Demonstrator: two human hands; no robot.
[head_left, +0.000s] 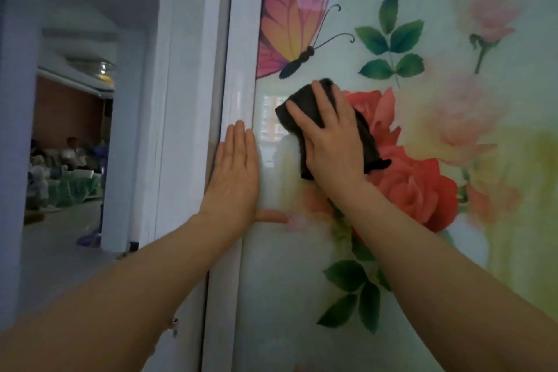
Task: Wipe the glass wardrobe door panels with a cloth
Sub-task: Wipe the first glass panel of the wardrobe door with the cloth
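the right hand lies flat over a dark cloth, fingers spread and nearly straight, pressing it against the glass door panel. the cloth sits on the left part of the panel, just under the printed butterfly and over the left edge of the big red rose (a corner of the cloth sticks out to the right of the wrist, another above the fingertips). nothing is pinched; the cloth is held only by the palm and fingers pushing on it.

the left hand is flat too, fingers straight and close together, pointing up. it rests on the white door frame where the frame meets the glass, just beside the right hand but not touching it or the cloth. it holds nothing.

both bare forearms reach up from the bottom of the view. green printed leaves show above the rose and again lower down between the arms. the glass carries a pale reflection of a window next to the cloth. to the left, past a white pillar, a doorway opens onto another room, dim and blurred; i cannot tell what stands in it.
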